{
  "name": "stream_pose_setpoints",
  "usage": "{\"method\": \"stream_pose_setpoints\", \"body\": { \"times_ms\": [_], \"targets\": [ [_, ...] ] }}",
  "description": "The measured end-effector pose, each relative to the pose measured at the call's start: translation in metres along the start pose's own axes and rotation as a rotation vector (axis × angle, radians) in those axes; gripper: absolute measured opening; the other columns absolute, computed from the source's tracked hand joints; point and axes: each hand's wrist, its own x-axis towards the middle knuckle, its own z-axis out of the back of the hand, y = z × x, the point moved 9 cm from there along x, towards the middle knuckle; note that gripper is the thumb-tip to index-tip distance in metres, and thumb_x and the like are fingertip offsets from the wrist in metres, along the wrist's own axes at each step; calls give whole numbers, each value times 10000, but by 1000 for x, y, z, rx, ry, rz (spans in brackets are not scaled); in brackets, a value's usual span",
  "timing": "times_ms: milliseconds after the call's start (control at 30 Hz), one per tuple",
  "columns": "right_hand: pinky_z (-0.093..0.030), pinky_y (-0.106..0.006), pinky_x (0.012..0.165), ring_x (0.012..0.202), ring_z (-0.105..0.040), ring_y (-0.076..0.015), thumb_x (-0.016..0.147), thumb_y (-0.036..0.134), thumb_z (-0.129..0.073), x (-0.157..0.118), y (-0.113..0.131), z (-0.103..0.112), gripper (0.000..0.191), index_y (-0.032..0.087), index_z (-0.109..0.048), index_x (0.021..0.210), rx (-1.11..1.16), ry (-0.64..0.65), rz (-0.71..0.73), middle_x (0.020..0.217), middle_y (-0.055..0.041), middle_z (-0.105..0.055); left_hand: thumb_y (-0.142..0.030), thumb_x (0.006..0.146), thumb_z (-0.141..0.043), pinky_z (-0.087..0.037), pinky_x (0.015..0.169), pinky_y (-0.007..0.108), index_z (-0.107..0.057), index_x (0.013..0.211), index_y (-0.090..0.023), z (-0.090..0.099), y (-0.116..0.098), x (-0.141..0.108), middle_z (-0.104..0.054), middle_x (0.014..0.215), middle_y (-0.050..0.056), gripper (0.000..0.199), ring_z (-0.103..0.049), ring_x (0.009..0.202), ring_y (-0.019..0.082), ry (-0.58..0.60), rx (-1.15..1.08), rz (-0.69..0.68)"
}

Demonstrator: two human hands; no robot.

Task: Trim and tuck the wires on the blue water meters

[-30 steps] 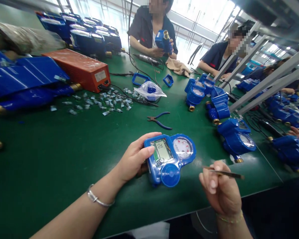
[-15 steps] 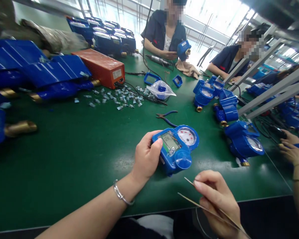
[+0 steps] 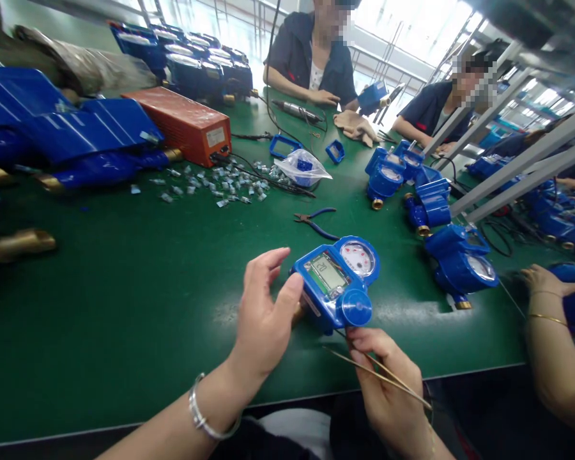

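Observation:
A blue water meter (image 3: 330,281) sits on the green table in front of me, its lit-looking display showing digits beside a round white dial. My left hand (image 3: 261,319) is at the meter's left side, fingers spread and thumb by the casing; whether the thumb touches it I cannot tell. Thin metal tweezers (image 3: 386,379) are in my right hand (image 3: 393,412), their arms apart. The fingertips of that hand are at the meter's lower edge, below its round blue cap (image 3: 356,308). A pair of blue-handled cutting pliers (image 3: 319,220) lies just beyond the meter.
Several blue meters (image 3: 460,262) stand to the right, and more (image 3: 96,137) crowd the left. An orange box (image 3: 182,124) with cables stands behind scattered small clear parts (image 3: 211,182) and a plastic bag (image 3: 304,167). Co-workers sit opposite; another person's hand (image 3: 544,281) is at right.
My left hand has let go of the meter and opened, shifting left. My right hand has moved left with the tweezers, up to the meter's lower edge.

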Motion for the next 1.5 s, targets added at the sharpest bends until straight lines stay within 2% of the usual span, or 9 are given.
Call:
{"method": "stream_pose_setpoints", "body": {
  "times_ms": [67,167,267,333,500,767,900,1133,1500],
  "targets": [
    [-521,-315,816,961,-630,-180,852,56,-509,2,4,1,220,221,-540,994,-2,0,33,998,-59,-652,-349,864,-534,-399,865,289,-586,972,-233,10,0,-21,-562,990,20,167,-521,937,191,-28,-17,22],
    [-520,-303,822,962,-630,-171,846,28,-502,2,7,1,261,224,-535,1015,0,5,56,1014,-56,-654,-379,873,-498,-433,639,279,-592,678,-184,-15,33,-61,-555,683,21,291,-522,665,170,308,-153,421],
    [-527,-300,818,954,-636,-172,839,19,-506,3,7,-1,269,222,-538,1012,-9,15,65,1000,-55,-660,-298,847,-530,-477,770,328,-661,879,-147,-40,57,-95,-660,865,80,203,-606,846,224,446,-418,840],
    [-535,-300,810,945,-642,-175,838,21,-507,4,8,-1,269,221,-542,1015,-12,6,72,991,-57,-666,-183,808,-552,-416,942,354,-637,1056,-145,-54,55,-95,-650,1058,99,265,-560,1068,243,440,-635,917],
    [-561,-290,765,904,-665,-182,835,38,-517,7,16,2,247,220,-565,995,-24,-45,99,951,-58,-687,-32,717,-516,-394,961,352,-655,1014,-118,-82,53,-85,-640,1117,125,339,-551,1103,247,502,-928,951],
    [-568,-262,725,856,-681,-177,819,18,-512,10,25,1,269,208,-579,997,-69,-64,128,926,-62,-693,-88,715,-471,-419,893,348,-655,1050,-117,-85,52,-78,-678,915,106,383,-606,919,217,555,-1071,808],
    [-568,-257,720,836,-684,-175,822,18,-503,14,34,1,273,202,-582,1007,-101,-82,171,903,-64,-693,-186,785,-441,-400,916,356,-659,1047,-114,-84,49,-78,-672,995,120,348,-582,990,235,576,-1132,796],
    [-569,-263,733,883,-680,-187,815,24,-505,11,27,0,292,213,-560,1030,-150,-12,120,944,-66,-692,-362,948,-318,-418,907,356,-656,1061,-112,-87,50,-79,-679,1037,136,435,-603,983,234,572,-1107,838],
    [-538,-203,679,785,-670,-142,838,47,-517,14,33,-6,178,181,-568,943,-296,32,124,851,-53,-677,-334,968,-341,-482,822,308,-668,1028,-111,-84,55,-83,-695,995,143,401,-645,928,216,519,-1057,858]
  ]
}}
